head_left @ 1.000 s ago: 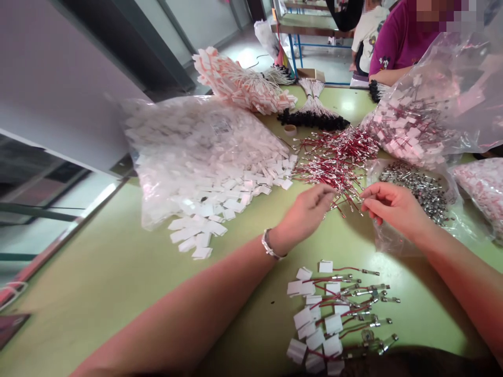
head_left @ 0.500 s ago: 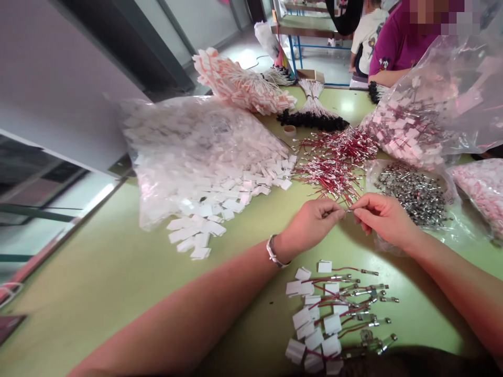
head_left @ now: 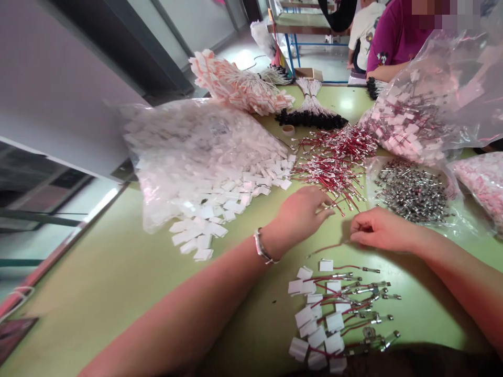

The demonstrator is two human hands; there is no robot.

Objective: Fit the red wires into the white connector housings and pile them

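My right hand [head_left: 373, 229] pinches one end of a thin red wire [head_left: 327, 248]. The rest of the wire sticks out leftward from my fingertips, a little above the table; the pinched end is hidden. My left hand [head_left: 302, 212], with a silvery bracelet at the wrist, reaches to the near edge of a pile of red wires [head_left: 334, 175] with metal ends. Its thumb and forefinger are slightly apart beside some loose wires. Below both hands lie several white connector housings [head_left: 334, 321] on red wires with glass fuses [head_left: 389, 341] at their right ends.
At left, a clear bag [head_left: 188, 141] spills white housings [head_left: 196, 230] onto the green table [head_left: 137, 293]. An open bag of fuses [head_left: 414, 191] lies right, below a bag of wired parts [head_left: 408, 125]. Bundled white wires [head_left: 312, 104] and a person in purple [head_left: 393, 39] are farther back.
My hands have parted. The left has moved left and slightly up to the wire pile, while the right has dropped a little, keeping the red wire, which now shows.
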